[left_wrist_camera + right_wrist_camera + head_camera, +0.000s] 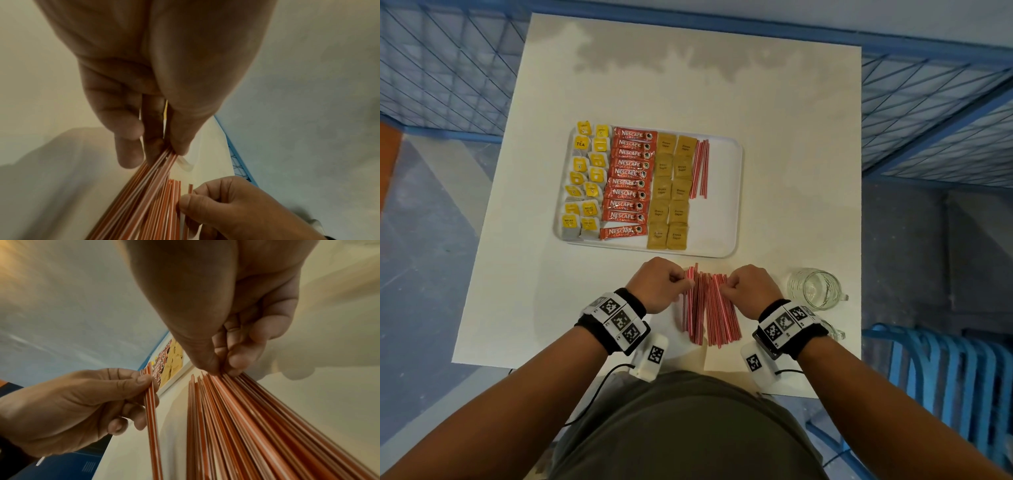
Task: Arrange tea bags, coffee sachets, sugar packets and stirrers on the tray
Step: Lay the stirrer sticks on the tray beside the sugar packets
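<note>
Between the two hands, near the table's front edge, a fan of red-and-white striped stirrers (707, 308) lies on the white table (774, 171). The left hand (659, 286) pinches a few stirrers apart from the rest; the right hand (751, 291) pinches the far ends of the main pile. Beyond the knuckles, the tray (724, 205) already holds tea bags (585, 181), Nescafé sachets (628, 183), brown sugar packets (671, 192) and a first few stirrers. This looks like the stirrer step; the next move probably calls for carrying a small, aligned bundle forward to the tray's bare right side.
</note>
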`<state>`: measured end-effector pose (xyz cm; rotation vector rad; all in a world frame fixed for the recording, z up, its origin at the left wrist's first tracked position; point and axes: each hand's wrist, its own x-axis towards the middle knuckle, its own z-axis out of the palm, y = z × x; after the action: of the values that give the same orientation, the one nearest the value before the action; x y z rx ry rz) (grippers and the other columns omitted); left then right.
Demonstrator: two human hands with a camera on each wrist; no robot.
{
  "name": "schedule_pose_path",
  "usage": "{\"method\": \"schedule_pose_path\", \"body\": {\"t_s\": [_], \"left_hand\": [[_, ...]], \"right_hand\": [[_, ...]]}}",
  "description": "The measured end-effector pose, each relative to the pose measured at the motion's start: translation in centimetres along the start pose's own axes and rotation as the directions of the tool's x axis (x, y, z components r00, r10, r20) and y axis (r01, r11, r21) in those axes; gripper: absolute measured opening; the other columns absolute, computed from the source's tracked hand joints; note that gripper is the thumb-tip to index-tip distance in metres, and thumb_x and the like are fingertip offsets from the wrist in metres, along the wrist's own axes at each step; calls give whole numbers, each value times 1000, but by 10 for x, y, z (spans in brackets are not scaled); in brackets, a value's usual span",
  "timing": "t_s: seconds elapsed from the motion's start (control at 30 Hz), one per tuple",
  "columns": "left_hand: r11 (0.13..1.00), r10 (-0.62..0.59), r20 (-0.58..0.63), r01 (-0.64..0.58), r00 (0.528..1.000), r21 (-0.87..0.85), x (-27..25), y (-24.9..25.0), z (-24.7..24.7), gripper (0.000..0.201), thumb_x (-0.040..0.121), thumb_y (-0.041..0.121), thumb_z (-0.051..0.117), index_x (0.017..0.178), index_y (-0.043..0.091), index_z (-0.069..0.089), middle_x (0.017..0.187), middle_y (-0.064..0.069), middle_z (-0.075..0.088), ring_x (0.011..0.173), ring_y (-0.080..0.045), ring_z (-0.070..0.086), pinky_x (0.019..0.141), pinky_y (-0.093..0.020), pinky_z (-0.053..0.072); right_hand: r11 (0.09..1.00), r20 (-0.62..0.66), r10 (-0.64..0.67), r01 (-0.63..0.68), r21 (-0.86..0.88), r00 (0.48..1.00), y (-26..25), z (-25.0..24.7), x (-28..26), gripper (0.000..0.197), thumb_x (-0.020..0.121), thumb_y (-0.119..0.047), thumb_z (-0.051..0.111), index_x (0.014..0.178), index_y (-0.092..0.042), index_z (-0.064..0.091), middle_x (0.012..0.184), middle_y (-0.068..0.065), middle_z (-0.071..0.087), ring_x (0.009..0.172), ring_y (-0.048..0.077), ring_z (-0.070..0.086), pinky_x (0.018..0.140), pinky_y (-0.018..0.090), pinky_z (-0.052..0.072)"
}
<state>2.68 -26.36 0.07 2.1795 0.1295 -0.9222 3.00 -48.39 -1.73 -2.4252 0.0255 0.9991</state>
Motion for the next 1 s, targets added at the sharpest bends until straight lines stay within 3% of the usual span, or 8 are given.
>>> {"method": "schedule_pose_path", "body": {"t_s": [0.13, 0.23, 0.3, 0.37, 0.53, 0.7, 0.9, 1.0], "left_hand": [[999, 18, -2, -18, 1000, -30, 0, 3, -6, 28, 95, 31, 67, 76, 11, 73, 66, 3, 71, 61, -2, 69, 60, -21, 46], [997, 35, -10, -36, 999, -71, 1, 7, -11, 28, 97, 29, 64, 76, 12, 70, 70, 0, 73, 64, -7, 71, 60, -21, 49], [994, 51, -35, -54, 998, -96, 2, 11, -16, 26, 98, 28, 63, 76, 16, 68, 72, -1, 73, 67, -12, 72, 61, -27, 55], [986, 41, -56, -49, 998, -159, 3, 15, -20, 25, 99, 27, 62, 78, 14, 67, 72, -3, 74, 69, -16, 72, 63, -33, 59], [967, 35, -78, -54, 996, -248, 11, 21, -31, 29, 100, 25, 60, 85, 0, 65, 75, -10, 74, 70, -23, 72, 63, -35, 61], [948, 66, -91, -91, 994, -305, 15, 30, -41, 27, 101, 19, 58, 83, 0, 65, 73, -7, 74, 70, -22, 73, 61, -32, 59], [931, 36, -149, -87, 988, -355, 25, 32, -49, 26, 100, 21, 60, 84, 1, 66, 74, -7, 70, 63, -20, 67, 58, -34, 60], [903, 8, -141, -67, 990, -425, 27, 33, -52, 21, 100, 18, 59, 87, 5, 69, 84, -6, 75, 70, -19, 70, 52, -24, 54]], "right_hand": [[995, 6, -37, 36, 89, 999, -4, -12, 1, 44, 95, -33, 64, 62, -4, 68, 63, 13, 66, 59, 26, 63, 56, 25, 47], [986, 5, -65, 64, 153, 998, -15, -31, 3, 39, 96, -34, 66, 68, -8, 72, 65, 6, 70, 58, 15, 66, 59, 25, 53], [974, -8, -72, 72, 216, 997, -24, -45, 9, 31, 97, -31, 67, 74, -13, 75, 69, -6, 71, 53, 1, 63, 51, 13, 48], [962, -26, -72, 76, 263, 997, -34, -61, 19, 24, 99, -27, 64, 82, -14, 76, 77, -12, 71, 55, -1, 63, 51, 7, 42], [951, -142, -88, 126, 281, 986, -62, -105, 63, 21, 99, -17, 60, 83, -15, 74, 83, -9, 72, 65, 6, 67, 53, 9, 45], [967, -269, -34, 100, 236, 962, -78, -134, 127, 26, 93, -14, 59, 82, 3, 75, 86, 16, 77, 78, 32, 74, 70, 45, 62], [994, -303, 11, 22, 105, 953, -95, -142, 184, 25, 88, -15, 61, 78, 3, 74, 79, 17, 74, 74, 32, 71, 65, 38, 59], [998, -300, 51, -35, 59, 952, -98, -140, 203, 29, 86, -18, 59, 59, -9, 53, 59, 8, 55, 53, 27, 53, 47, 28, 40]]}}
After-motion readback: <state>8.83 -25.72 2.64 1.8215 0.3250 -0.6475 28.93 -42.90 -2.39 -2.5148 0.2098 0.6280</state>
